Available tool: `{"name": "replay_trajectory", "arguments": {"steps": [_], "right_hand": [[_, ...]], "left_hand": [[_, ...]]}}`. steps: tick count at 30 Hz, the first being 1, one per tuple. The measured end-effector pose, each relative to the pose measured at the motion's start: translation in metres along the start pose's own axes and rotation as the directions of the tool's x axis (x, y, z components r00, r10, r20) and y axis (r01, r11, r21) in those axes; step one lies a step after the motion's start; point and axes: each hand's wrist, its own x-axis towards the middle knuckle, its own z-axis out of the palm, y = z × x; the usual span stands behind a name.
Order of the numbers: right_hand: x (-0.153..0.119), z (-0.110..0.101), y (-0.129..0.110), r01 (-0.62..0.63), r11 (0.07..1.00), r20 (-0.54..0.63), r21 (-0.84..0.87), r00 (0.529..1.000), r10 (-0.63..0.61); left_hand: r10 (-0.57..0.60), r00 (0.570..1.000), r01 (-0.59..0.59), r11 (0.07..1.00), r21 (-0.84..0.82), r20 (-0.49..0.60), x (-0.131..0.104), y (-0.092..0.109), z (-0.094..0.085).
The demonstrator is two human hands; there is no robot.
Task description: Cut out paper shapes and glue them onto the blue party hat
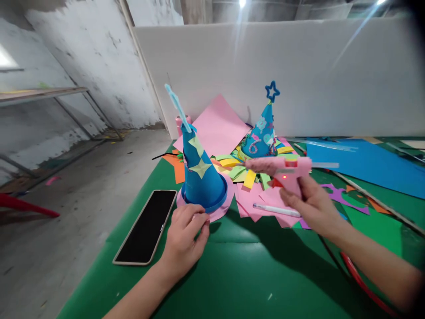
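Observation:
A blue paper cone hat [202, 184] with pale green stars and a pink round brim [229, 195] stands upright on the green table; a light blue fuzzy stem [177, 106] rises from its tip. At the brim's near edge is my left hand [187, 230], fingers curled together in a pinch. Whatever lies between those fingertips is hidden. My right hand [307, 201] grips a pink hot glue gun [299, 170], its red light on. The nozzle points left, toward the hat, apart from it. A clear glue stick [325, 165] sticks out of the back.
A phone [146, 228] lies left of the hat. Behind stands another blue party hat [260, 137] with a star topper, on coloured paper strips. A white pen [277, 210] rests on pink paper [247, 199]. Blue sheets [372, 164] lie right; a white panel [282, 79] closes the back.

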Motion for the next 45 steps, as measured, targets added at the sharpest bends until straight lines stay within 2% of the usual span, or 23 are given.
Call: {"name": "replay_trajectory", "arguments": {"steps": [3,6,9,13,16,20,22,24,27,28,30,33,36,39,42,45], "right_hand": [[-0.01,0.026,0.002,0.024,0.998,0.182,0.063,0.983,-0.036],[-0.013,0.038,0.001,0.076,0.997,0.257,0.02,0.963,-0.079],[-0.011,0.044,-0.001,0.118,0.993,0.26,0.003,0.959,-0.115],[-0.009,0.049,0.002,0.061,0.996,0.284,0.069,0.956,-0.079],[-0.01,0.05,0.004,0.023,0.994,0.3,0.108,0.952,-0.055],[-0.012,0.046,0.006,0.034,0.994,0.302,0.106,0.951,-0.065],[-0.014,0.041,0.008,0.017,0.996,0.295,0.086,0.954,-0.042],[-0.016,0.036,0.01,-0.036,0.996,0.306,0.083,0.952,0.009],[-0.02,0.026,0.012,-0.116,0.992,0.326,0.059,0.941,0.09],[-0.023,0.021,0.013,-0.131,0.991,0.324,0.032,0.939,0.114],[-0.031,0.011,0.014,-0.143,0.989,0.317,-0.044,0.937,0.149],[-0.05,-0.004,0.016,-0.152,0.974,0.34,-0.17,0.918,0.203],[-0.07,-0.013,0.015,-0.183,0.942,0.373,-0.28,0.884,0.282],[-0.084,-0.015,0.012,-0.218,0.925,0.412,-0.311,0.847,0.337],[-0.09,-0.011,0.01,-0.248,0.901,0.42,-0.355,0.819,0.391],[-0.092,-0.007,0.009,-0.241,0.885,0.45,-0.398,0.79,0.417]], "left_hand": [[-0.097,0.993,0.1,0.994,0.051,-0.066,-0.003,-0.005,0.002],[-0.192,0.977,0.195,0.981,0.021,-0.092,-0.003,-0.008,0.003],[-0.263,0.964,0.259,0.963,-0.075,-0.038,-0.003,-0.01,0.005],[-0.29,0.957,0.29,0.937,-0.194,0.029,-0.004,-0.01,0.007],[-0.343,0.939,0.339,0.907,-0.248,0.031,-0.003,-0.011,0.009],[-0.397,0.917,0.389,0.88,-0.274,0.03,-0.001,-0.012,0.008],[-0.362,0.932,0.358,0.904,-0.236,0.028,-0.001,-0.013,0.007],[-0.267,0.964,0.265,0.951,-0.157,0.01,-0.003,-0.013,0.005],[-0.006,0.998,0.004,0.999,0.039,0.056,-0.008,-0.005,0.001],[0.094,0.99,-0.105,0.989,0.105,0.102,-0.011,-0.001,0.0],[0.256,0.944,-0.297,0.934,0.2,0.211,-0.018,0.009,-0.001],[0.348,0.873,-0.439,0.865,0.242,0.341,-0.026,0.019,0.0],[0.309,0.85,-0.433,0.872,0.23,0.428,-0.029,0.022,0.0],[0.193,0.856,-0.334,0.914,0.229,0.479,-0.029,0.023,-0.003],[0.104,0.885,-0.212,0.958,0.195,0.453,-0.033,0.029,-0.009],[0.074,0.903,-0.153,0.976,0.157,0.424,-0.04,0.038,-0.011]]}}
